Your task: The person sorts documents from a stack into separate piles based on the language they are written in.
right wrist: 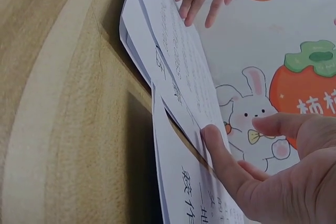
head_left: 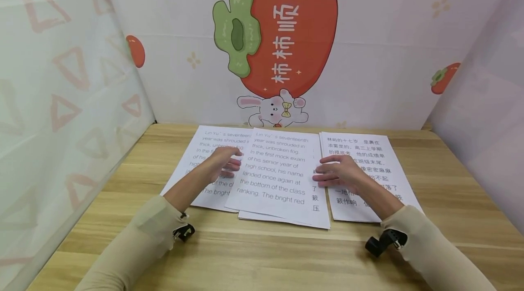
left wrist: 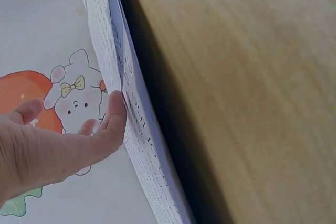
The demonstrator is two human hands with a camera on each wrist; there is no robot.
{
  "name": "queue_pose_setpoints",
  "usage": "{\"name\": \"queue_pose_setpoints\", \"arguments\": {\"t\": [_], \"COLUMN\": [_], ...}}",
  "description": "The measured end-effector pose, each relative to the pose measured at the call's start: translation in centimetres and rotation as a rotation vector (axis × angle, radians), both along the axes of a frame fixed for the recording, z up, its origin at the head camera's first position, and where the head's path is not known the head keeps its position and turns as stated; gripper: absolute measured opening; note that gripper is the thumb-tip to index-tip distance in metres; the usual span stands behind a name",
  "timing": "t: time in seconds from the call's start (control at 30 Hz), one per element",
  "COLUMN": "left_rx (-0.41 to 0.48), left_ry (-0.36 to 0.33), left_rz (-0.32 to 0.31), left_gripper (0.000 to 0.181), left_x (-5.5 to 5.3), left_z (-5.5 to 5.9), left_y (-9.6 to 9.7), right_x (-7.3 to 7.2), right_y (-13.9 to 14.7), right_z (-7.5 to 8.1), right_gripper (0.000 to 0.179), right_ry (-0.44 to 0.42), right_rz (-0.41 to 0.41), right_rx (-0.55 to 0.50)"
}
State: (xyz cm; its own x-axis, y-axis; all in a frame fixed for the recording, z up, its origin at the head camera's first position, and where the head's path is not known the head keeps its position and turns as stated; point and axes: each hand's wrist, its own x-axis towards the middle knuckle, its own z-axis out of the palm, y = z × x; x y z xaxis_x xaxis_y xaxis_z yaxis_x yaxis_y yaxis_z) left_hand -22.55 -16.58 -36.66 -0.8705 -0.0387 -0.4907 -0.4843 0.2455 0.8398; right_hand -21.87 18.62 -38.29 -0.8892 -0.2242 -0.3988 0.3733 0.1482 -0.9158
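In the head view, an English-printed sheet (head_left: 274, 177) lies in the middle, slightly askew over Chinese-printed paper (head_left: 323, 216) that shows along its right and lower edges. It also overlaps the English-printed paper (head_left: 176, 186) on the left. My left hand (head_left: 223, 164) is over that left paper, fingers loosely bent toward the middle sheet's left edge. Over the Chinese-printed stack (head_left: 393, 182) on the right is my right hand (head_left: 341, 173), its fingers spread toward the middle pile. Neither hand grips anything. In the right wrist view, a fingertip (right wrist: 211, 134) overlaps the paper.
All the paper lies on a wooden table (head_left: 262, 254), toward its back edge. Behind stands a white backdrop (head_left: 172, 86) with a persimmon and rabbit print. Light cloth walls (head_left: 61, 100) flank the table. A black camera mount (head_left: 385, 241) is at my right wrist.
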Motion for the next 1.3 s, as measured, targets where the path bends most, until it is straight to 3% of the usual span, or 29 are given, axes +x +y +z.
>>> {"name": "queue_pose_setpoints", "arguments": {"t": [0.3,0.6,0.83,1.1,1.3], "left_rx": [0.045,0.051,0.049,0.061,0.041], "left_ry": [-0.007,0.054,0.111,0.13,0.162], "left_rz": [0.056,-0.067,-0.055,-0.043,-0.045], "left_gripper": [0.051,0.046,0.036,0.021,0.016], "left_x": [-0.2,0.5,0.9,1.3,1.4], "left_z": [-0.3,-1.1,-1.4,-1.2,-0.9], "left_y": [-0.2,0.3,0.5,0.5,0.1], "right_x": [0.0,0.5,0.5,0.6,0.7], "right_y": [0.2,0.0,-0.3,-0.9,-1.4], "right_z": [-0.3,-0.5,-0.2,-0.4,0.0], "right_gripper": [0.057,0.06,0.063,0.059,0.056], "right_ry": [-0.022,0.003,0.044,0.08,0.116], "right_rz": [-0.006,0.015,0.012,0.032,0.029], "right_rx": [-0.061,-0.076,-0.056,0.018,0.007]}}
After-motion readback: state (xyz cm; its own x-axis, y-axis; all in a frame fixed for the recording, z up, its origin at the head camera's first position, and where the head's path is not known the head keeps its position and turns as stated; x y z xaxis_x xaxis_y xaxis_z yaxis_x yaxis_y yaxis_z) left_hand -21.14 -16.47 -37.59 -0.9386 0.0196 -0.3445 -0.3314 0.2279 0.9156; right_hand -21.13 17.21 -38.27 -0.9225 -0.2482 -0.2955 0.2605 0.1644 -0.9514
